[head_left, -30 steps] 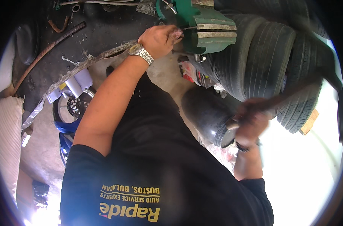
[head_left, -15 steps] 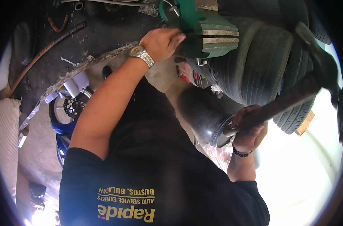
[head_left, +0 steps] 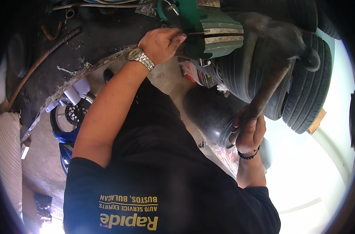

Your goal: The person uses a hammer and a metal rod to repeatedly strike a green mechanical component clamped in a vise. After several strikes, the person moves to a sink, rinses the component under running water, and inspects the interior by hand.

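The hammer (head_left: 271, 87), its head blurred in front of the black tires (head_left: 308, 95), is clasped in the right hand (head_left: 250, 134), while the left hand (head_left: 160, 45) (silver watch (head_left: 141, 58) at the wrist) pinches a thin rod (head_left: 195, 33) reaching the green vise (head_left: 220, 23).

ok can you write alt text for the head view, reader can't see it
A person's right hand grips a partly blurred hammer in front of black tyres, while the left hand holds a thin rod at a green vise.
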The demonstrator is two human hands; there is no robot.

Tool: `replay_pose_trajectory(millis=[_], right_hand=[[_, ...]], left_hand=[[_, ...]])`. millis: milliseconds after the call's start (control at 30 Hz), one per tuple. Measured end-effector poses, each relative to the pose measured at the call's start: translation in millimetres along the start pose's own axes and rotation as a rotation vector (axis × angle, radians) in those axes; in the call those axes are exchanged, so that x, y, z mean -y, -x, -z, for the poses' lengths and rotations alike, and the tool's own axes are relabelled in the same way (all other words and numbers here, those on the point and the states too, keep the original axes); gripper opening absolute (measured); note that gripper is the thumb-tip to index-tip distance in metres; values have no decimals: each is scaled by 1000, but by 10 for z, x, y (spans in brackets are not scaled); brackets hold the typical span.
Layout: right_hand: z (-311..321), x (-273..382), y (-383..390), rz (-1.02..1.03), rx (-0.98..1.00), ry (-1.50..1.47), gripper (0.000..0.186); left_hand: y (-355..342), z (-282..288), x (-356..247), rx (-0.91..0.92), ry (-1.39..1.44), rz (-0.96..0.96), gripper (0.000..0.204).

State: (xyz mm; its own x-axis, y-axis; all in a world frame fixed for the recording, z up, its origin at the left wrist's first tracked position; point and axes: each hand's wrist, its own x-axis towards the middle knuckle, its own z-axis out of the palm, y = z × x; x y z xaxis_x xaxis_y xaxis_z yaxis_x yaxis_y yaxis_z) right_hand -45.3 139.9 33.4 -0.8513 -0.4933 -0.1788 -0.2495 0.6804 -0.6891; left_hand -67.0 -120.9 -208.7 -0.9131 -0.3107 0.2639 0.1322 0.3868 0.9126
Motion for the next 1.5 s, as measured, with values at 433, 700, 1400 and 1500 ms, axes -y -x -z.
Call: replay_pose_trajectory(millis=[433,700,1400,1500], right_hand=[[118,387,-242,203,-175,-325,52],[186,388,-365,-59,-150,119,33],[305,232,19,45,-149,-109,52],[107,112,-26,10,-42,-96,42]], left_hand=[[-6,-4,-12,47,-27,68,44],[-20,39,-33,92,-47,107,38],[21,49,17,54,23,56,44],[9,59,-3,49,40,57,48]])
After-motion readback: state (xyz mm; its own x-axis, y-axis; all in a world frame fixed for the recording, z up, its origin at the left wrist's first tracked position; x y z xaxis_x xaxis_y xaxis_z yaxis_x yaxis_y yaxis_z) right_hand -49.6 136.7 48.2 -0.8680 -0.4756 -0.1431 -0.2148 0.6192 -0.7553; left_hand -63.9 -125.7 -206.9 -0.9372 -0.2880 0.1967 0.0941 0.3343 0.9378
